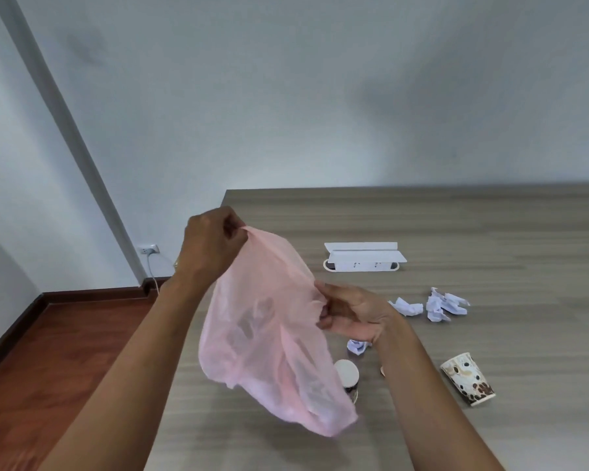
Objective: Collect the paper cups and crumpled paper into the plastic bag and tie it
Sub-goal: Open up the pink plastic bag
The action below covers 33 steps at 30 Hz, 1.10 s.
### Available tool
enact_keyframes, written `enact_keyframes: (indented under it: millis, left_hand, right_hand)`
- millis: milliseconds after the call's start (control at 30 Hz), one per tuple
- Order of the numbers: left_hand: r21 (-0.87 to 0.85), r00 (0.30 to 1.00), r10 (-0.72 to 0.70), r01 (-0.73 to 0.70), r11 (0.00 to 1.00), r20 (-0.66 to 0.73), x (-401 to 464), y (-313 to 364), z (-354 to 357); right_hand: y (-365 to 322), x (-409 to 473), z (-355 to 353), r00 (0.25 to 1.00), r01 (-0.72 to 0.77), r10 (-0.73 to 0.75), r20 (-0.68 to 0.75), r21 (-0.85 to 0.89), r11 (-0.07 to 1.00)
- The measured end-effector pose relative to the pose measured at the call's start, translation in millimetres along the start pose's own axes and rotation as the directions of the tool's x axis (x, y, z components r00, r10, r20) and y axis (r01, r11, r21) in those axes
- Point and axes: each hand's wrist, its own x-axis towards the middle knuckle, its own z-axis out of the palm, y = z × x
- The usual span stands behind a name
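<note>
**Bag up in both hands, trash on the table**

Both my hands are on the pink plastic bag (269, 334), holding it in the air above the near-left part of the table (456, 226).

- My left hand (211, 246) is the higher one, at about 10 o'clock from the bag's middle. Thumb and fingers are curled and pinching the top edge of the film.
- My right hand (351, 314) sits lower, at about 3 o'clock from the bag's middle, palm up. Its fingers are curled and pinching the bag's right edge.
- The film stretches between the two pinches; the rest hangs down and trails toward 5 o'clock. It's thin and translucent. Can't tell whether anything is inside.

Items on the wood-grain table:
- One patterned paper cup (468, 379) lies on its side at about 4 o'clock from my right hand, well apart from the bag.
- A second paper cup (347, 372) stands upside down just beside the bag's hanging tail, partly hidden by the film.
- One small crumpled paper (357, 346) lies just below my right wrist.
- Two more crumpled pieces (410, 306) and (442, 304) lie at 3 o'clock from that hand, near each other.

A white socket box (364, 256) with its lid up is set in the tabletop at 12 o'clock from my right hand. A wall outlet (149, 249) with a cable plugged in is at far left, above the brown floor (48, 351).
</note>
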Motion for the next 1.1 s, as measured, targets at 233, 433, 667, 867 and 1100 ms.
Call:
enact_keyframes:
  millis: [233, 433, 667, 867, 1100]
  left_hand:
    - [-0.002, 0.997, -0.028, 0.028, 1.000, -0.069, -3, -1, -1]
    - [-0.023, 0.994, -0.056, 0.054, 0.998, -0.093, -4, -6, -5]
    - [-0.057, 0.974, -0.132, 0.124, 0.991, -0.185, 3, -13, -18]
    - [-0.126, 0.922, -0.289, 0.264, 0.956, -0.259, 6, -29, -33]
    - [-0.100, 0.887, -0.407, 0.395, 0.913, -0.219, -1, -47, -32]
  right_hand:
    - [1, 11, 9, 0.999, 0.052, -0.050, -0.011, 0.224, 0.973]
    - [1, 8, 16, 0.984, 0.029, -0.012, -0.176, 0.092, 0.995]
    - [14, -7, 6, 1.000, -0.013, 0.014, 0.003, -0.195, 0.981]
    - [17, -7, -5, 0.997, -0.023, 0.023, 0.072, -0.001, 1.000]
    - [16, -9, 8, 0.996, -0.015, 0.034, -0.085, 0.213, 0.977]
